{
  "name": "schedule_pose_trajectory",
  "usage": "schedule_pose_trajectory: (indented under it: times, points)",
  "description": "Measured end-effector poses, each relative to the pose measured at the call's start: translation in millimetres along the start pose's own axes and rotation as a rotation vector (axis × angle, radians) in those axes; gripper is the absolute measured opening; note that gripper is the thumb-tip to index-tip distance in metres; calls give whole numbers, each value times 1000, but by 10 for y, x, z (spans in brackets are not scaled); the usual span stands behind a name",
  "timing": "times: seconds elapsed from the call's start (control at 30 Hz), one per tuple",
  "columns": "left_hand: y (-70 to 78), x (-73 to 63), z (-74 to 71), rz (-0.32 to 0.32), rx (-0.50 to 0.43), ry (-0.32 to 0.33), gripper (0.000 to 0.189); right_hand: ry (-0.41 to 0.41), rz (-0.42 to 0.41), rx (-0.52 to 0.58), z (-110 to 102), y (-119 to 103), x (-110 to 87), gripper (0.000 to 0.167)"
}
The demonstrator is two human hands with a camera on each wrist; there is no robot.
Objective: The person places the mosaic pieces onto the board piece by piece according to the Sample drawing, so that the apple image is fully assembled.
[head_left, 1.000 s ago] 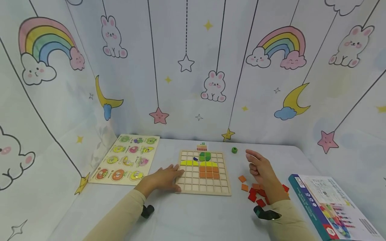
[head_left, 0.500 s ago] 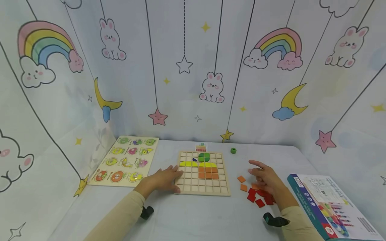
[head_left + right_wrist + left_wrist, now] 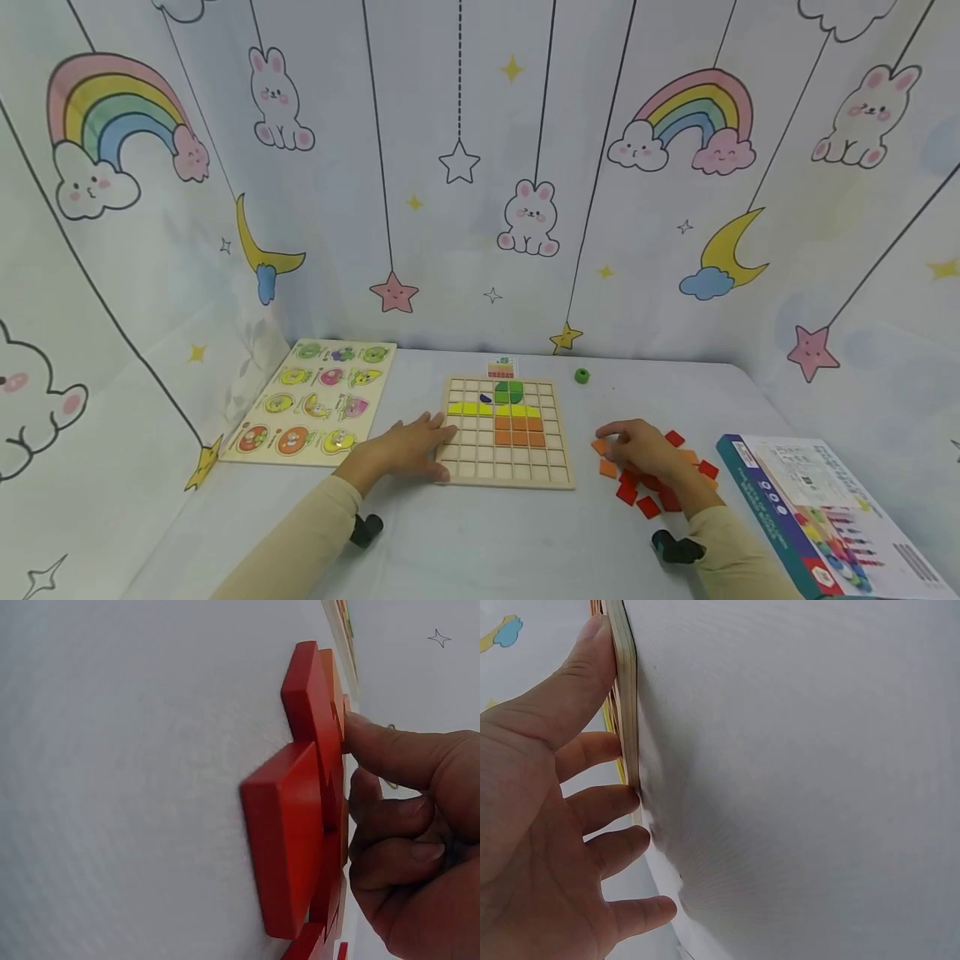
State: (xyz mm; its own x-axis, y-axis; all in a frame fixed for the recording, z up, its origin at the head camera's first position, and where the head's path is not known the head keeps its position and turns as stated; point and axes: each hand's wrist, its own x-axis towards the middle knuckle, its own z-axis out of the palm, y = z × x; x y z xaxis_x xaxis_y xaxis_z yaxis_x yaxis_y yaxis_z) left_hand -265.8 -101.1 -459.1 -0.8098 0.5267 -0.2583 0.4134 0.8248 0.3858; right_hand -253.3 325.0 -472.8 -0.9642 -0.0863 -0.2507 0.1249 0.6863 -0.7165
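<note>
My left hand (image 3: 410, 447) rests at the left edge of a wooden grid board (image 3: 468, 471), fingers spread and thumb along the near edge. In the left wrist view the thumb touches the board's side. Green, yellow and orange pieces and a small dark blue one form a picture on the grid. My right hand (image 3: 645, 450) is low over loose tiles to the board's right. Its index finger and thumb reach around an orange tile (image 3: 599, 447) lying on the table; the other fingers are curled. Several red tiles (image 3: 289, 840) lie beneath the hand, partly hidden by it.
A small picture card (image 3: 502, 367) stands behind the board. A green bead (image 3: 582, 376) sits at the back right. To the left lies a fruit puzzle board (image 3: 300, 427); a boxed set (image 3: 832, 508) occupies the right side. A printed curtain (image 3: 465, 242) rises behind the table.
My right hand has come down from above the tiles, its fingertips now at the leftmost orange tile. The left hand has stayed at the board's edge.
</note>
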Motion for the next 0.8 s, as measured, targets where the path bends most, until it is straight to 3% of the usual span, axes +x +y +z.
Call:
schedule_pose_trajectory:
  times: [0.2,0.3,0.43,0.8]
  points:
    - [6,-2,1,-2,13,1,80,71,-10,-13,13,18,14,21]
    - [-3,13,12,-6,12,0,80,103,7,123,3,50,43,25]
    - [-9,19,24,-8,6,-2,81,126,34,347,-38,58,43,43]
    - [-8,11,7,4,19,-2,81,201,63,663,-118,-16,21,62]
